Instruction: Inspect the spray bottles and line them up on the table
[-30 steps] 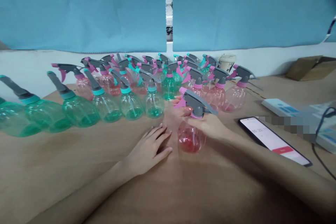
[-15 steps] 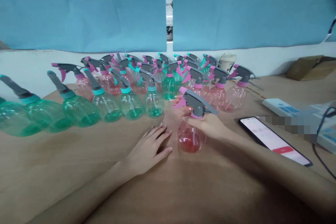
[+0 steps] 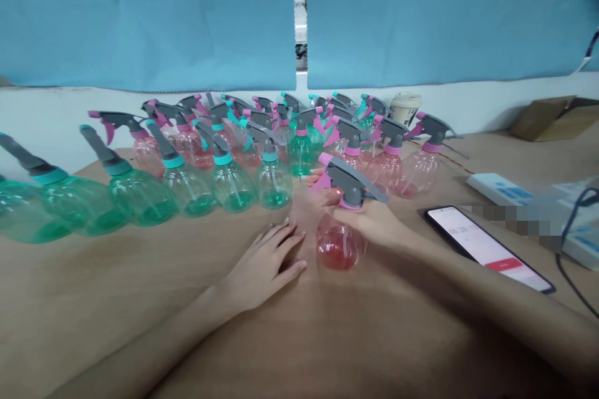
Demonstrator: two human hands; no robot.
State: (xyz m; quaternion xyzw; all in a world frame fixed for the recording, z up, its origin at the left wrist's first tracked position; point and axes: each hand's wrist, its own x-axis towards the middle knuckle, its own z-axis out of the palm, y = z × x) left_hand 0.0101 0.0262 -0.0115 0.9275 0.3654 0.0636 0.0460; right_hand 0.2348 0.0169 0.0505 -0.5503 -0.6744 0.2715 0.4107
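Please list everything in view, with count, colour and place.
Pink spray bottle: one, pink, front centre
Green spray bottles: six, green, front-left row, leftmost cut off
Other spray bottles: many, pink and green, behind
Phone: one, black, right
Paper cup: one, white, behind bottles
Cardboard box: one, brown, right
Flat strips: at least two, white-blue, right
Cable: one, black, right edge
Table: one, brown, underneath
Cloth panels: at least two, blue, background
Wall: one, white, below cloth
Left hand: one, bare, on table
Right hand: one, bare, at pink bottle
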